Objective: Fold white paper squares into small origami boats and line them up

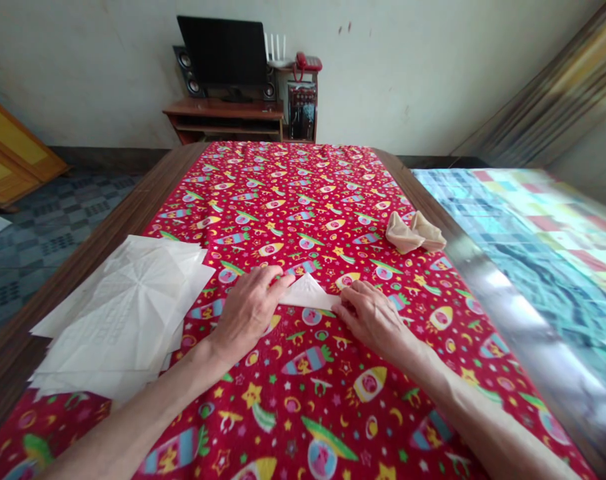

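A white sheet of paper (307, 292), folded into a low triangle with a long flat base, lies between my hands on the red patterned cloth (303, 200). My left hand (251, 301) has its fingers closed on the left end of the folded paper. At the right end, my right hand (367, 308) grips the paper between thumb and curled fingers. The paper's peak points away from me, and both of its ends are hidden under my fingers. Left of my left hand lies a loose stack of creased white paper sheets (127, 300).
Two folded paper shapes (415, 232) stand at the cloth's right side. Beyond the table, a desk (223, 107) carries a monitor (223, 50), speakers and a red telephone (307, 63). A bed with a checked cover (523, 233) is on the right, a yellow cabinet (15, 150) on the left.
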Action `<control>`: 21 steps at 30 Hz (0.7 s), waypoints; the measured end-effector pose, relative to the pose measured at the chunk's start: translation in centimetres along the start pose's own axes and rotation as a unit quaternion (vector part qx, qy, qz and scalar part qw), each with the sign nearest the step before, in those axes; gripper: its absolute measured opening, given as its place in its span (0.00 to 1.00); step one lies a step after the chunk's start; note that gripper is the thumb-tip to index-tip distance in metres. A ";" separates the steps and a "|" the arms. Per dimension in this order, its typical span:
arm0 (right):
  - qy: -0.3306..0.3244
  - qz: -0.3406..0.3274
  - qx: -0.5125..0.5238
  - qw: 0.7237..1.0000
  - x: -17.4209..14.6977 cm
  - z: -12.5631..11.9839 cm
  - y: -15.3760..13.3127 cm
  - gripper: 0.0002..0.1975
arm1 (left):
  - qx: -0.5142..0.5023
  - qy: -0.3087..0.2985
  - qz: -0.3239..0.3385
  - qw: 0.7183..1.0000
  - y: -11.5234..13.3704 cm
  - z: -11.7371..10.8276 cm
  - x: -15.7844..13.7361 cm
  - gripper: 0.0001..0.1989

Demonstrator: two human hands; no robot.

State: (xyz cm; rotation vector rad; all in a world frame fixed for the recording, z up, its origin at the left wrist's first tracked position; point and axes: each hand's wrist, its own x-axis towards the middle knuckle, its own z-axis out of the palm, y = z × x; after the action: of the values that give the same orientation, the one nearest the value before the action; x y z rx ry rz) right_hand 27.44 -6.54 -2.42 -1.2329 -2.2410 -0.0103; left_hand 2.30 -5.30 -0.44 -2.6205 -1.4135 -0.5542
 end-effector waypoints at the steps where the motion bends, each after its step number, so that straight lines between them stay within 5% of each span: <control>1: -0.004 0.001 -0.004 1.000 0.0 0.0 0.0 0.07 | -0.002 -0.016 0.041 0.999 0.4 -0.1 -0.1 0.15; 4: 0.027 -0.011 -0.005 1.000 -0.4 0.2 0.1 0.07 | -0.040 -0.055 0.116 0.991 1.8 -0.2 -0.5 0.19; 8: 0.079 -0.024 -0.002 0.997 -0.8 0.5 0.2 0.09 | -0.071 -0.057 0.112 0.989 3.3 0.3 -1.2 0.25; 17: -0.136 0.119 0.003 0.984 1.0 -1.8 0.0 0.08 | -0.074 -0.076 0.076 0.991 4.4 0.5 -1.6 0.21; 21: -0.122 0.137 0.006 0.983 1.0 -2.7 -0.9 0.08 | -0.077 -0.084 0.077 0.991 4.3 0.5 -1.7 0.21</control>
State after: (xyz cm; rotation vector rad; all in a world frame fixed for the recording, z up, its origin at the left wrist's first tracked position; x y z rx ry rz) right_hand 27.68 -7.01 0.55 -1.5991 -2.2478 0.2741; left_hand 5.13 -8.86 -1.25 -2.9289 -1.2395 -0.4507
